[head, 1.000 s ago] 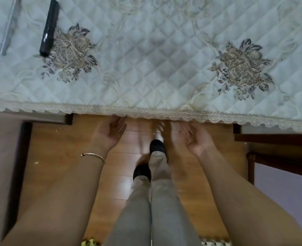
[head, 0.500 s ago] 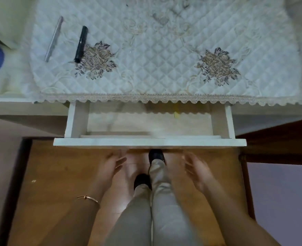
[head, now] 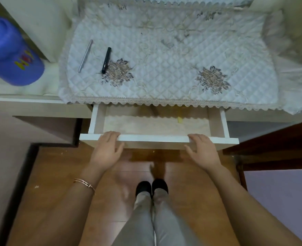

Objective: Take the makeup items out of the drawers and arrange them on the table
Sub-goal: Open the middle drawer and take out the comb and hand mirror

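Note:
A white drawer [head: 157, 138] stands pulled out below the table's lace-edged quilted cloth [head: 164, 68]. My left hand [head: 106, 150] rests on the drawer's front edge at the left, fingers over the top. My right hand [head: 202, 150] rests on the same edge at the right. Inside, the pale drawer floor shows only a small yellow item [head: 179, 119] near the back; the rear part is hidden under the cloth. On the cloth at the left lie a black makeup pen [head: 106, 60] and a slim silver pen [head: 85, 55], side by side.
A blue cylindrical container [head: 11, 52] stands on the surface at the far left. A dark wooden piece of furniture [head: 271, 142] juts in at the right beside the drawer. My legs and black shoes [head: 152, 188] are on the wooden floor below.
The drawer has come out from under the cloth. My hands, free in front of it half a second ago, now rest on its front edge. The view has pulled back.

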The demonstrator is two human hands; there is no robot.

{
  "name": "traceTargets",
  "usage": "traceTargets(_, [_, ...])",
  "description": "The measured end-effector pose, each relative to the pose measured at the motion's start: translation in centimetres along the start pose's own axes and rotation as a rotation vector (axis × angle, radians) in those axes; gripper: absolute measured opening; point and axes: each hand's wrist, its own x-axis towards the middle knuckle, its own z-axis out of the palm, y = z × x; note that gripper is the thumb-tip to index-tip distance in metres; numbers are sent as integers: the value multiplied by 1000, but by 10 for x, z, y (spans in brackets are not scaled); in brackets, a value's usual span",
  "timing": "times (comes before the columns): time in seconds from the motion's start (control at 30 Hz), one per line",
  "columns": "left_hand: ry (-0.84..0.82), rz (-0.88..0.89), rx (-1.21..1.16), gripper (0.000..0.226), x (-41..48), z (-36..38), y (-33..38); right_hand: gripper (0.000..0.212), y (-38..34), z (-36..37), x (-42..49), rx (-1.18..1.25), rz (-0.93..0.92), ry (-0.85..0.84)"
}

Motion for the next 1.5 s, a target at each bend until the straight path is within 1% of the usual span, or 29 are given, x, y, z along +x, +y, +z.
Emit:
traceTargets(0.1, [1,-16,-14,44,-10,-1,5,50,-2,-1,-10,-26,-6,-47])
traceTargets(0.2, [21,-73,-67,41,-28,-1,11,51,-4,1,-31,7,1,-50])
traceTargets(0.3, [61,-98,-79,35,-48,6,8,48,-2,6,-54,20,28,-56])
traceTargets(0.47, [37,-148,-72,16,-73,17,2,35,3,7,-80,19,78,-81])
traceTargets(0.63, [18,-126,-44,32,-96,19,0,25,5,12,-103,113,133,-137])
traceTargets(0.83, [-22,-123,-32,38,-106,23,-5,16,7,15,-114,197,191,-167])
traceTargets(0.97, [-121,-142,86,46,-91,14,2,19,4,14,-111,194,208,-161])
traceTargets(1.07, [-167,-119,192,47,-83,12,6,27,3,14,-104,173,246,-160])
traceTargets(1.17, [-209,-95,136,38,-74,15,15,36,1,11,-87,116,307,-248])
traceTargets(1.23, [-226,-75,62,25,-61,19,24,34,-1,11,-68,86,345,-310])
traceTargets(1.27, [-236,-63,47,25,-52,23,30,31,-2,11,-57,97,362,-313])
traceTargets(1.33, [-274,-55,47,40,-30,32,41,27,-2,14,-33,181,398,-264])
traceTargets(1.4, [-281,-60,47,54,-5,42,54,32,-2,18,-7,256,443,-236])
traceTargets(1.5, [-241,-88,-15,80,30,57,70,37,-3,32,27,267,530,-247])
